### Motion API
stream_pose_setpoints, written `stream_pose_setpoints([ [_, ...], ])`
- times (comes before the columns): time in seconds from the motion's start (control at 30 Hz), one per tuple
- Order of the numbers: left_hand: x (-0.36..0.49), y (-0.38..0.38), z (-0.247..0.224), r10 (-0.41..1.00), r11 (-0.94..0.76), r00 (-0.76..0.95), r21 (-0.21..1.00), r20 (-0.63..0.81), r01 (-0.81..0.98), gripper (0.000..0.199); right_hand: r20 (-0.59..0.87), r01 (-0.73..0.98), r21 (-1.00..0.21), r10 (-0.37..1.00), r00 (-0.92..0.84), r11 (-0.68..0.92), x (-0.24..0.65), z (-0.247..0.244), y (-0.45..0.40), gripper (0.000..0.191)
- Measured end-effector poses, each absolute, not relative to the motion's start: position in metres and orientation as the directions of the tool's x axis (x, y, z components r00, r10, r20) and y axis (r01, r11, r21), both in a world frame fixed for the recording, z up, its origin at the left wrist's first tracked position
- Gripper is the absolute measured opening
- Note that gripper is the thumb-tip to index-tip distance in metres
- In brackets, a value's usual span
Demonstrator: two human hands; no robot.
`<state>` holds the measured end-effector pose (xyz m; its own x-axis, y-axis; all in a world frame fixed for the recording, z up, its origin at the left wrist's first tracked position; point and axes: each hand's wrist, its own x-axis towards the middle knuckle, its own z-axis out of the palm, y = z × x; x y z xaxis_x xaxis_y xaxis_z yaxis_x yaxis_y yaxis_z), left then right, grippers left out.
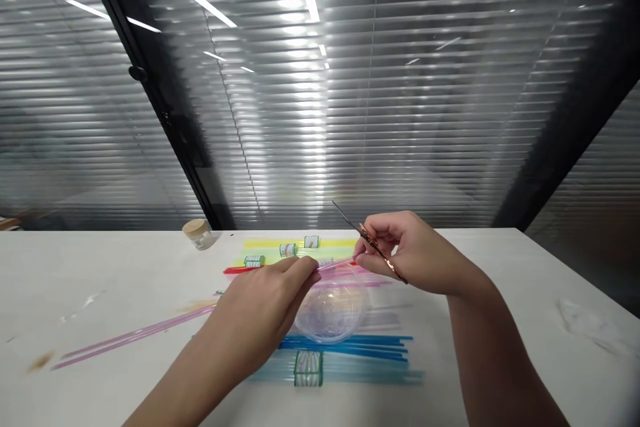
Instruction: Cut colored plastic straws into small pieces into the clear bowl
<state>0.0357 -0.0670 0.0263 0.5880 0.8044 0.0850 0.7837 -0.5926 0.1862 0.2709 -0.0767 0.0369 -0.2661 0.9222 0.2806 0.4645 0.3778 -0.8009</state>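
My left hand (267, 297) is closed round thin pink-purple straws (135, 335), whose long ends stretch out to the left over the table. Their short ends reach to the right, where the fingertips of my right hand (400, 247) pinch them. Scissors (373, 240) with copper-coloured handles hang on my right hand, blades pointing up and left. Below the straw ends stands a clear round plastic bowl (331, 313). What lies in the bowl is too faint to tell.
Blue straws (360, 345) and a labelled pale teal bundle (365, 372) lie nearest me. Yellow straws (340, 243) lie behind the bowl. A lidded jar (199, 233) stands back left; crumpled clear plastic (590, 327) lies right. Windows with blinds (325, 93) rise behind the white table (125, 273).
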Motion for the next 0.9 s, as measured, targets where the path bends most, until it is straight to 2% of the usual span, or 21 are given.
stream_pose_setpoints([
  [0.17,0.037,-0.063,0.025,0.802,-0.594,0.592,0.217,0.081,0.775,0.034,0.236,0.390,-0.861,0.936,-0.263,0.326,0.272,0.036,-0.075,0.023],
  [0.3,0.036,-0.063,0.027,0.803,-0.591,0.582,0.300,0.128,0.749,0.037,0.249,0.256,-0.919,0.945,-0.212,0.300,0.267,0.033,-0.070,0.018],
  [0.47,0.037,-0.068,0.030,0.855,-0.507,0.489,0.478,0.175,0.717,0.040,0.390,0.160,-0.909,0.921,0.000,0.385,0.254,0.029,-0.061,0.021],
  [0.6,0.038,-0.070,0.032,0.876,-0.465,0.450,0.543,0.172,0.699,0.040,0.426,0.134,-0.902,0.896,0.126,0.410,0.246,0.027,-0.059,0.023],
  [0.9,0.039,-0.075,0.034,0.874,-0.460,0.449,0.612,0.186,0.643,0.035,0.328,0.047,-0.944,0.944,0.015,0.327,0.233,0.022,-0.063,0.029],
])
